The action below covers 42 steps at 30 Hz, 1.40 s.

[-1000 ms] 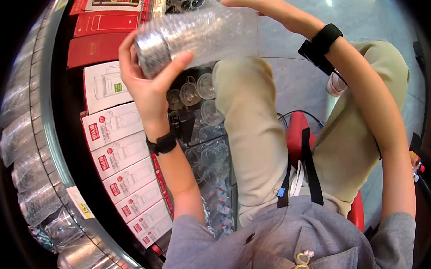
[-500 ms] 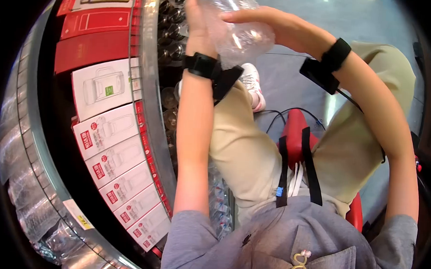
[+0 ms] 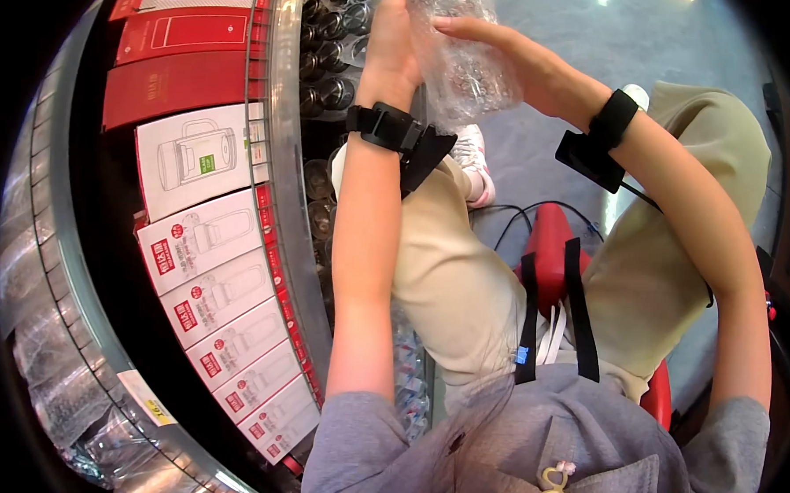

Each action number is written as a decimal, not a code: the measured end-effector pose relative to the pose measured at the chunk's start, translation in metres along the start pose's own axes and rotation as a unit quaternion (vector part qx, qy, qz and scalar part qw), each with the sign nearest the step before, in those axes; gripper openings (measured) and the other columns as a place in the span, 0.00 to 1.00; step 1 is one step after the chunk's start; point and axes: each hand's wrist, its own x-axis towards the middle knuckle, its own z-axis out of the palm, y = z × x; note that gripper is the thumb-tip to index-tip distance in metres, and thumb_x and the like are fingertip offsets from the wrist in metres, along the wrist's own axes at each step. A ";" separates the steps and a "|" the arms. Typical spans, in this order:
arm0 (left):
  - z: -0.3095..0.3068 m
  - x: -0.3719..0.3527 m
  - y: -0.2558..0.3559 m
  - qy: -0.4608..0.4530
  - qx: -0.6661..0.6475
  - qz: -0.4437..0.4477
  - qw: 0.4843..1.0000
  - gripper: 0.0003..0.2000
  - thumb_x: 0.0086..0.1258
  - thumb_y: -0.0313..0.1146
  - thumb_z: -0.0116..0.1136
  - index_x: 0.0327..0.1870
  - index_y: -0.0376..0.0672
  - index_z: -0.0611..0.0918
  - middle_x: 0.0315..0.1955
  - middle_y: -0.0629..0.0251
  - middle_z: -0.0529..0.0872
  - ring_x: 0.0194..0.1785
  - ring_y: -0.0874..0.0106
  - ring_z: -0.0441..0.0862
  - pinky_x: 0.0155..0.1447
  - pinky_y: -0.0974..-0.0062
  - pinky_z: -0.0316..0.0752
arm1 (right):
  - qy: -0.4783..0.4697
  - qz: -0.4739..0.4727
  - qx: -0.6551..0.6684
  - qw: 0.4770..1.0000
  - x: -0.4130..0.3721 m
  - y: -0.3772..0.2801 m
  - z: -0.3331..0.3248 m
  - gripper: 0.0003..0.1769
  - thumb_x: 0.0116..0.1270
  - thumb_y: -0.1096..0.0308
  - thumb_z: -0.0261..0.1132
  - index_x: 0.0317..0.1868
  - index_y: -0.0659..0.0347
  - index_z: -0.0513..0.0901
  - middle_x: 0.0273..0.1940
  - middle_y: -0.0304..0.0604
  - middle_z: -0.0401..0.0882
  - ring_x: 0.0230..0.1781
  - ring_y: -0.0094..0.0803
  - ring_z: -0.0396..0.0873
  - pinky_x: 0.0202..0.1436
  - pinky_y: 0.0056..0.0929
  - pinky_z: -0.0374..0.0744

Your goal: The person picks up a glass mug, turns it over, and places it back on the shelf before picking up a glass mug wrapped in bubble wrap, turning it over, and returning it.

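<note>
A cylinder wrapped in clear bubble wrap is held up in front of me at the top of the view. My left hand grips its left side, fingers closed against the wrap. On its right side my right hand rests with the fingers stretched over the top of the wrap. Both wrists carry black straps. The object inside the wrap is hard to make out.
Shelves curve along the left: red boxes at the top, white kettle boxes and several white boxes with red labels below. Glass cups fill the lower shelf beside my knee. I sit on a red stool.
My left hand has swung the wrapped cylinder from lying sideways at the upper left to upright at the top centre. My right hand stayed on the wrap throughout.
</note>
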 end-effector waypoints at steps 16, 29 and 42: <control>0.008 -0.008 0.002 -0.007 0.005 -0.002 1.000 0.21 0.68 0.42 0.45 0.54 0.34 0.72 0.48 0.53 0.78 0.51 0.58 0.76 0.58 0.61 0.70 | -0.011 -0.015 -0.002 1.000 -0.006 -0.001 -0.001 0.27 0.59 0.51 0.63 0.52 0.60 0.75 0.45 0.38 0.77 0.44 0.23 0.76 0.49 0.25 0.74; 0.015 -0.014 0.001 0.014 0.034 0.024 0.999 0.20 0.69 0.40 0.43 0.53 0.33 0.72 0.47 0.52 0.79 0.50 0.58 0.77 0.57 0.60 0.71 | -0.006 -0.036 -0.075 0.997 -0.006 0.005 -0.010 0.27 0.59 0.49 0.63 0.48 0.65 0.77 0.42 0.39 0.78 0.41 0.21 0.77 0.45 0.22 0.75; 0.007 -0.013 -0.001 0.023 0.060 0.020 0.998 0.21 0.70 0.42 0.41 0.54 0.33 0.71 0.49 0.54 0.78 0.52 0.59 0.75 0.59 0.63 0.68 | 0.002 -0.073 -0.121 0.990 0.001 0.012 -0.016 0.30 0.63 0.47 0.57 0.56 0.60 0.74 0.49 0.38 0.75 0.48 0.19 0.73 0.52 0.22 0.71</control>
